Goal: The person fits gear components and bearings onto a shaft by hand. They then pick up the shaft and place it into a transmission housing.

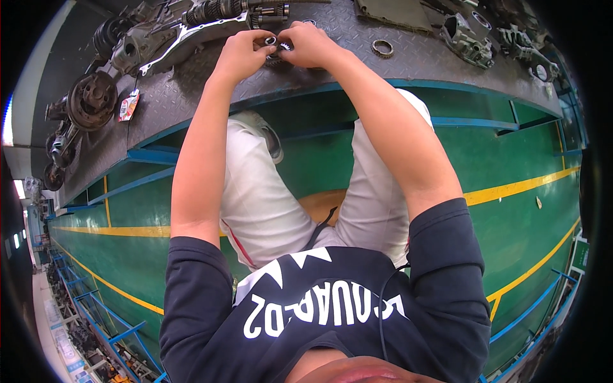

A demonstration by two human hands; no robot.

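Note:
Both my hands meet over the near edge of the metal workbench (345, 32). Fingers and thumb of my left hand (246, 54) pinch a small shiny metal ring (271, 41). Close beside it, my right hand (310, 46) is closed on a small toothed metal piece (285, 46). My fingers cover much of both parts. Below them, a dark toothed gear (273, 60) shows partly between the hands. A loose brass-coloured toothed ring (383, 48) lies flat on the bench to the right of my right hand.
An opened gearbox housing (198, 32) and a gear shaft (217, 10) lie left of my hands. A brake drum assembly (92, 101) stands farther left. Metal castings (469, 39) sit at the right. The bench's blue frame (447, 88) runs above my knees.

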